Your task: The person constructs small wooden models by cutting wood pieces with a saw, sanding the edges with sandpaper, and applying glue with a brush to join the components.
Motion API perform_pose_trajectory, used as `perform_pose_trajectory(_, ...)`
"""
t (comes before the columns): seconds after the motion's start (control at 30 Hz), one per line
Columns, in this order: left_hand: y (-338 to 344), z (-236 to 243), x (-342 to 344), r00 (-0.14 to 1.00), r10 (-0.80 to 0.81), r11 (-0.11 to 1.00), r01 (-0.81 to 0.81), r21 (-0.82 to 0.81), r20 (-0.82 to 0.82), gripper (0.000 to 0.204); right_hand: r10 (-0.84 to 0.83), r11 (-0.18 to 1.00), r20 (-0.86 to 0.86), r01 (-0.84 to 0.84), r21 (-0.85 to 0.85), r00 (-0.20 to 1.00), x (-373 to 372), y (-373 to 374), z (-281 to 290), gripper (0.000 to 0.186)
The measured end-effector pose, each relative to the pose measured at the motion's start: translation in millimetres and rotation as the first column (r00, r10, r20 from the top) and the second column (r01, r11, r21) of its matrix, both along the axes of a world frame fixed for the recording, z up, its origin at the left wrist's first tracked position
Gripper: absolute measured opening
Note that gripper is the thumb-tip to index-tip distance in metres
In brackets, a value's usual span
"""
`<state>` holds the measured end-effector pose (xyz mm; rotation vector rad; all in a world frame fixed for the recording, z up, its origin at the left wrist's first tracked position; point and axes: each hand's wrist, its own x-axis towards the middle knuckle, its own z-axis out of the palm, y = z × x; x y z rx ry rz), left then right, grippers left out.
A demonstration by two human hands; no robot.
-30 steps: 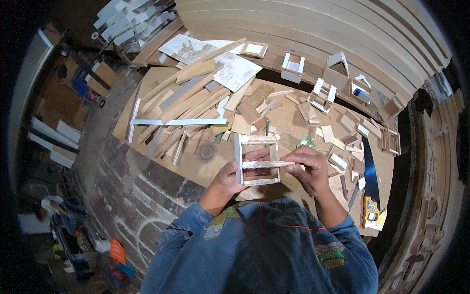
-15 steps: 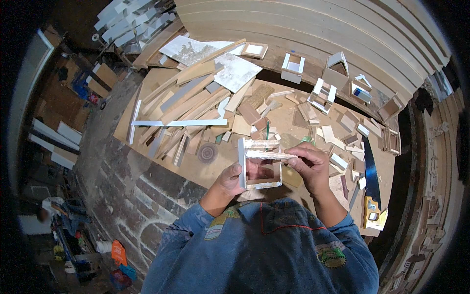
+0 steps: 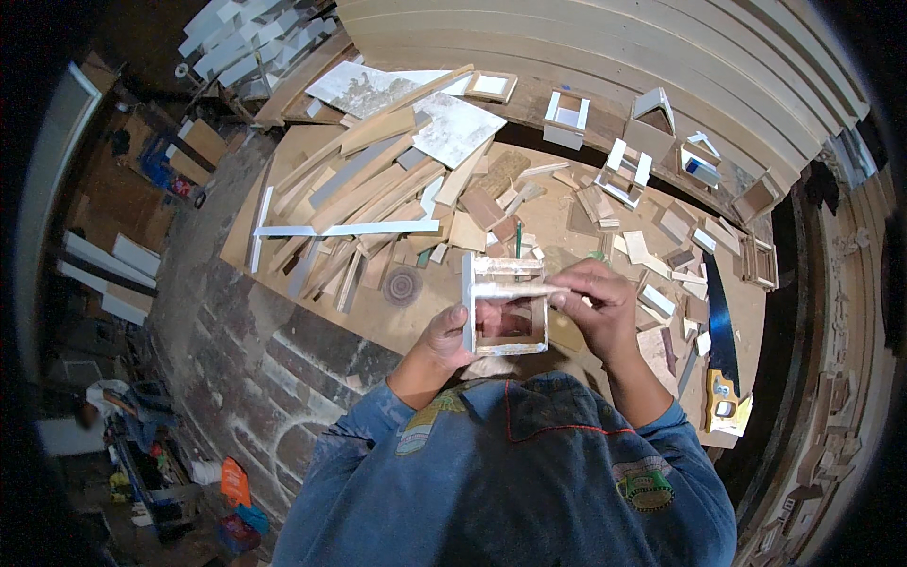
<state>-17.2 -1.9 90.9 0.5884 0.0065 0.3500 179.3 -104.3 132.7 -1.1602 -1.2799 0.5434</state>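
My left hand (image 3: 440, 340) grips a small wooden box frame (image 3: 511, 350) by its white-faced left side, thumb in front and fingers seen behind the opening. The frame is held above the workbench, close to my body. In my right hand (image 3: 602, 304) a thin wooden stick (image 3: 510, 291) is pinched between thumb and fingers at its right end. The stick lies across the upper part of the frame, its pale left end close to the white side. Motion blurs it slightly, so I cannot tell whether it touches the wood.
A pile of wooden strips (image 3: 378, 189) covers the bench's left part. Small offcuts (image 3: 652, 260) lie to the right, beside a handsaw (image 3: 722, 331) with a yellow handle. Several small box frames, one a white-edged box (image 3: 565, 120), stand along the back. A pencil (image 3: 518, 239) lies beyond my frame.
The frame and both hands appear slightly higher in the picture. My right fingers and the stick have shifted a little across the frame, and the stick now looks blurred.
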Motion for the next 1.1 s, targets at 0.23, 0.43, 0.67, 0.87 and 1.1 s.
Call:
perform_pose_trajectory(0.23,5,-1,-1,0.993,0.015,0.993,0.000,0.119,-0.121,0.112,0.014,1.000,-0.126,-0.017,-0.019,0.992,7,-2,-3,0.020)
perform_pose_trajectory(0.43,7,-3,-2,0.989,-0.022,0.987,0.045,0.154,-0.145,0.121,-0.114,0.991,-0.187,0.098,-0.092,0.976,15,0,-14,0.018)
perform_pose_trajectory(0.67,5,6,1,0.989,0.017,0.990,0.005,0.141,-0.149,0.121,-0.158,0.987,-0.261,0.154,-0.036,0.952,18,-2,-19,0.017)
perform_pose_trajectory(0.87,4,13,2,0.994,0.023,0.996,-0.013,0.086,-0.110,0.120,-0.257,0.965,-0.168,0.263,0.009,0.952,23,0,-29,0.020)
perform_pose_trajectory(1.1,9,4,0,0.999,0.010,0.996,-0.005,0.090,-0.053,0.112,-0.127,0.992,-0.248,0.118,-0.054,0.960,23,-3,-17,0.018)
